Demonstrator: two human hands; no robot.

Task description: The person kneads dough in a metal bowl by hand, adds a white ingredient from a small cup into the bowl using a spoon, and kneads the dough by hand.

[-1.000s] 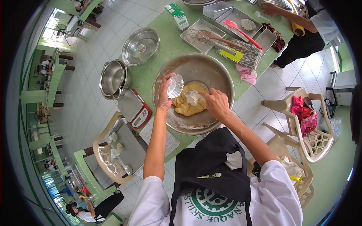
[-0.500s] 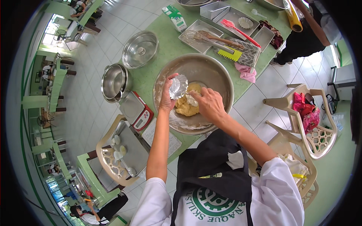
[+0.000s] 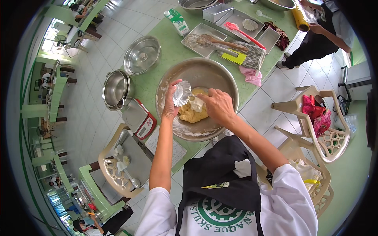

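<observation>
A silver fluted metal mold (image 3: pixel 182 93) is gripped in my left hand (image 3: pixel 170 103), tilted over the left part of a large steel mixing bowl (image 3: pixel 222 74). My right hand (image 3: pixel 219 107) is over the bowl too, its index finger reaching toward the mold and the other fingers curled; what they may hold is hidden. Yellow dough (image 3: pixel 192 114) lies in the bowl below both hands. A soft white lump (image 3: pixel 197 104) rests on the dough, just left of my right fingers. Floury white smears coat the bowl's near inner wall.
Beyond the bowl are a wire whisk (image 3: pixel 201 40), a yellow-green scraper (image 3: pixel 234 58), a red-handled brush (image 3: pixel 246 32) and a carton (image 3: pixel 176 22). Left stand steel pots (image 3: pixel 117 89), a lid (image 3: pixel 142 56) and a red scale (image 3: pixel 145 126). Another person (image 3: pixel 328 33) stands at far right.
My right fingers have drawn slightly back from the mold, and more of the white lump on the dough shows. The whole view has shifted slightly.
</observation>
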